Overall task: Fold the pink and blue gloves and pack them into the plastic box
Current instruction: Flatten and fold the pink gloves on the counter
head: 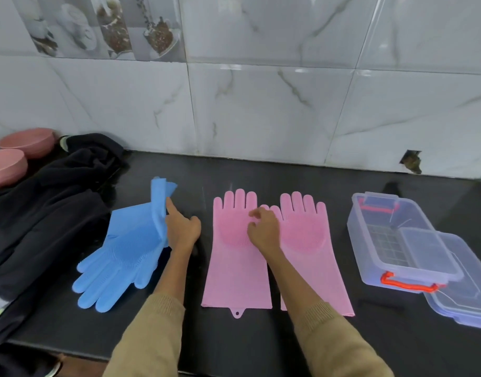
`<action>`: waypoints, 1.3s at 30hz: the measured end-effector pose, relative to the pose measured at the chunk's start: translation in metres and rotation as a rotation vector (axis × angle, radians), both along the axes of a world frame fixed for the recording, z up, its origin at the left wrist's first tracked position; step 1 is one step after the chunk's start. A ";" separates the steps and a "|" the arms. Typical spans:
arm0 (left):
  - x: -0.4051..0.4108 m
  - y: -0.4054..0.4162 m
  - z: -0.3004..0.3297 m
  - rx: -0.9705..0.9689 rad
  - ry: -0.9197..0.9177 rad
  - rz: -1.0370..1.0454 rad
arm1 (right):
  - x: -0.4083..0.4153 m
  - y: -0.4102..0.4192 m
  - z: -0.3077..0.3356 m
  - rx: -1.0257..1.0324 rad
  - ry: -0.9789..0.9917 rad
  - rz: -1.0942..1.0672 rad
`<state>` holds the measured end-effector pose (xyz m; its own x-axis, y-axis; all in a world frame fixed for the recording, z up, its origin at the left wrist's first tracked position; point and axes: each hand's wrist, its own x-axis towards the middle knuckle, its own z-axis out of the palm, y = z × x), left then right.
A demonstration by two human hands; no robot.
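The plastic box (397, 242) is sitting open on the dark table (288, 175), its lid (462, 292) leaning against its near side, and everything else is lying to the left of it. Just left of the box, the two pink gloves (235, 268) are lying flat side by side, fingertips pointing toward the wall. Further left of the box, the blue gloves (125, 251) are lying stacked, fingertips toward the person, with the cuff end being lifted.

The left hand (182, 229) is pinching the raised blue cuff, thumb and fingers closing on its edge. The right hand (262, 228) is hovering over the seam between the pink gloves, fingers loosely curled and gripping nothing that I can make out (contact with the rubber is unclear).

These gloves are looking like soft silicone: light, floppy, and probably grippy rather than slippery, so they are likely springing back when folded. Taking hold at the cuff edge and pressing the fold flat with the palm is seeming the surest way. Nothing is yet packed in the box.
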<state>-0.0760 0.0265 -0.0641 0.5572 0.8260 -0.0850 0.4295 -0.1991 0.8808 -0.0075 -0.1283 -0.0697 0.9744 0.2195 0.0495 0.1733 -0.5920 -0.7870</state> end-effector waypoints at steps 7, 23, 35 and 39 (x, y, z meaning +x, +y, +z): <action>0.024 -0.018 0.000 -0.067 0.245 -0.251 | 0.006 -0.015 0.011 -0.237 0.090 -0.093; 0.038 -0.065 0.007 -0.225 -0.070 -0.549 | 0.021 -0.038 0.015 0.182 0.045 -0.059; 0.067 -0.133 0.007 -0.723 -0.087 -0.707 | 0.056 -0.143 0.027 0.222 0.374 -0.235; 0.065 -0.135 0.000 -0.644 -0.014 -0.694 | 0.052 -0.154 0.019 0.155 0.352 -0.266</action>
